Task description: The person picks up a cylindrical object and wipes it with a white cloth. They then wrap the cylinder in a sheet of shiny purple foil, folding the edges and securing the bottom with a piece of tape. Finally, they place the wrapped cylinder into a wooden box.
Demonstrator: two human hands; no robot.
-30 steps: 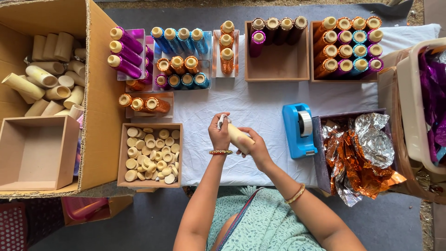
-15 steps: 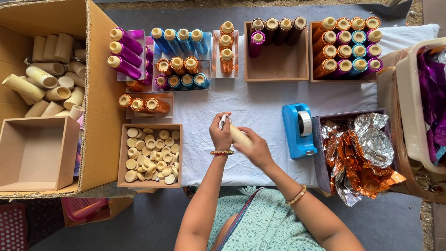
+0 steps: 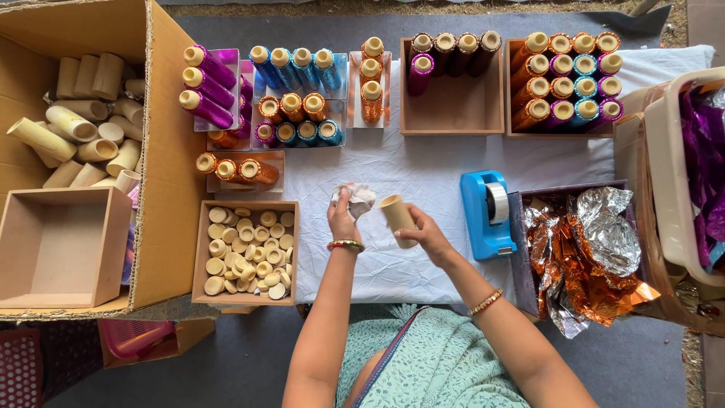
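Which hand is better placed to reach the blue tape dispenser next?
Right, probably. The right hand holds the bare tube just beside the blue tape dispenser, though it would need freeing first. The left hand grips crumpled white material on the tube's far side.

Matt cardboard tube, crumpled cloth

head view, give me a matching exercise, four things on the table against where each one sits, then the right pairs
Things:
1. tape dispenser
2. tube
3. caps
4. foil

Places:
A. in the wooden box left of the left hand
B. in the right hand
C. in the box at the right of the white cloth
D. on the cloth, just right of the right hand

Pairs: 1-D, 2-B, 3-A, 4-C
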